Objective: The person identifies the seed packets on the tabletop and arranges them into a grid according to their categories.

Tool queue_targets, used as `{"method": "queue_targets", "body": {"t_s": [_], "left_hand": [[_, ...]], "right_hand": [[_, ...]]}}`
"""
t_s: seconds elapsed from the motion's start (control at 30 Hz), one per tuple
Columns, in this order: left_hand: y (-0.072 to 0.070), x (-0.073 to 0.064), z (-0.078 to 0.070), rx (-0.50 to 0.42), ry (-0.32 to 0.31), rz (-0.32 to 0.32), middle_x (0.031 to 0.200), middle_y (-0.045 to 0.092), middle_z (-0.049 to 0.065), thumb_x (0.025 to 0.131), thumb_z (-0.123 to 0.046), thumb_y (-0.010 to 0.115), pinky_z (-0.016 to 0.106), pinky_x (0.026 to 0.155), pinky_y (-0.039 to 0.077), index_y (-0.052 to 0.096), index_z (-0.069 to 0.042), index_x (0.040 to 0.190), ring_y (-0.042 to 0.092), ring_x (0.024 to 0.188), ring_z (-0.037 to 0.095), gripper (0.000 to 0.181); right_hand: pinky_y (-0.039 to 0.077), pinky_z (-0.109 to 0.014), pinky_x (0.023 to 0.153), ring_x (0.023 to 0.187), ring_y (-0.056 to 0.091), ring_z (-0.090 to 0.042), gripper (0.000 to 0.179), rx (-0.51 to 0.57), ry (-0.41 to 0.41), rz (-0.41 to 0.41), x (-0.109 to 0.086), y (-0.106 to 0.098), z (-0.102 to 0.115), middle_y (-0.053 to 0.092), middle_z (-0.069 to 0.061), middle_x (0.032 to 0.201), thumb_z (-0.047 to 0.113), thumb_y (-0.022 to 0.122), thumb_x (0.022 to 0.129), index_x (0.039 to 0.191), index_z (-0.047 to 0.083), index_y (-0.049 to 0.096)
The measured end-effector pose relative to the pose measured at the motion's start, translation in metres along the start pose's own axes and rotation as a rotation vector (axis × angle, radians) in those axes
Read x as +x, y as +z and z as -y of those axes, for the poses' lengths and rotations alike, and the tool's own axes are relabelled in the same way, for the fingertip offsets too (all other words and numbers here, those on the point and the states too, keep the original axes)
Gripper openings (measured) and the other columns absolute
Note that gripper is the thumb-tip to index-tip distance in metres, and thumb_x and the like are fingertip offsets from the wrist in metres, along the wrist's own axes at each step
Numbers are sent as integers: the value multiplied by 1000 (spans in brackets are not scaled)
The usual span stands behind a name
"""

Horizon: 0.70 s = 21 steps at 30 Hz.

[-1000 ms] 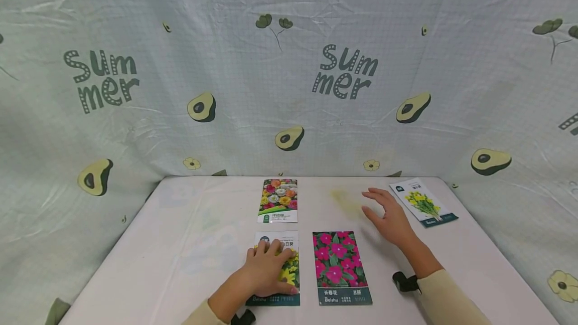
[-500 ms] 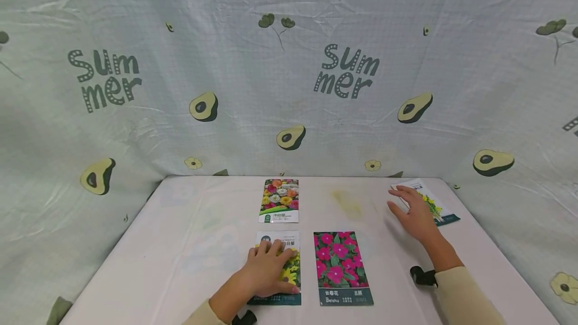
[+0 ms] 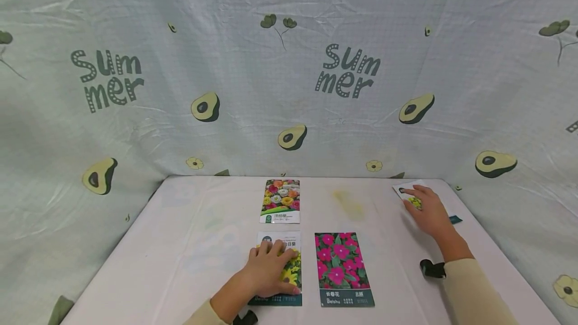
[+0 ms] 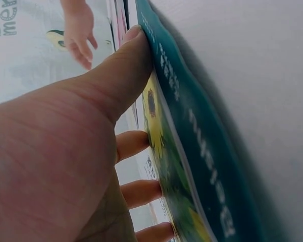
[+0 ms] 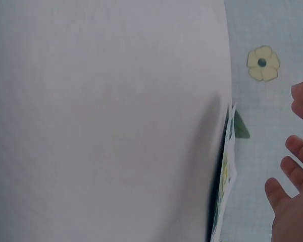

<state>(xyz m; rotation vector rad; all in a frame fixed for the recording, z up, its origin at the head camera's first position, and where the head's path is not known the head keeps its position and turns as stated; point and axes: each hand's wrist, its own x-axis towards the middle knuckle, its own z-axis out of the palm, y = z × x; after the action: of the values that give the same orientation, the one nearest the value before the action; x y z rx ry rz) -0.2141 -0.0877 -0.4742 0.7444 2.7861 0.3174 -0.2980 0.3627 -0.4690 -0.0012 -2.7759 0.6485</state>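
In the head view my left hand (image 3: 266, 272) rests, fingers spread, on a flat packet with yellow sunflowers (image 3: 291, 277), covering much of its picture. The left wrist view shows the thumb (image 4: 126, 70) and fingertips against that packet's face, beside its teal band (image 4: 192, 126). At the far right of the table, my right hand (image 3: 426, 212) is over a white packet with yellow flowers (image 3: 415, 203) and hides its middle. In the right wrist view that packet (image 5: 224, 176) appears edge-on, apart from the loosely spread fingers (image 5: 275, 194).
A packet with pink flowers (image 3: 338, 265) lies right of the sunflower one. Farther back is a packet with mixed-colour flowers (image 3: 280, 199). The white table (image 3: 180, 255) carries a yellowish stain (image 3: 347, 204) and meets a printed curtain (image 3: 253, 74) behind.
My right hand has moved right, from beside the yellow-flower packet to over it. The left hand stays on the sunflower packet, and the packets lie where they were.
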Motion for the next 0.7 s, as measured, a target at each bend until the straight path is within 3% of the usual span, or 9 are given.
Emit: {"method": "queue_targets", "body": {"t_s": [0.37,0.7], "left_hand": [[-2,-1,0,23,-11,6,138,47,5,78,-72,74,59,97,38,54,-33,146,41,122,35,81],[-4,0,0,17,-15,22,139,47,4,78,-72,74,58,97,38,54,-34,146,41,121,34,80]], "right_hand": [[29,-74,109,140,28,-60,51,-58,66,79,8,-6,-24,29,-35,156,26,61,102,145,1,51],[29,-75,109,136,27,-66,53,-128,66,149,20,-7,-47,26,-39,154,28,59,102,144,-2,50]]}}
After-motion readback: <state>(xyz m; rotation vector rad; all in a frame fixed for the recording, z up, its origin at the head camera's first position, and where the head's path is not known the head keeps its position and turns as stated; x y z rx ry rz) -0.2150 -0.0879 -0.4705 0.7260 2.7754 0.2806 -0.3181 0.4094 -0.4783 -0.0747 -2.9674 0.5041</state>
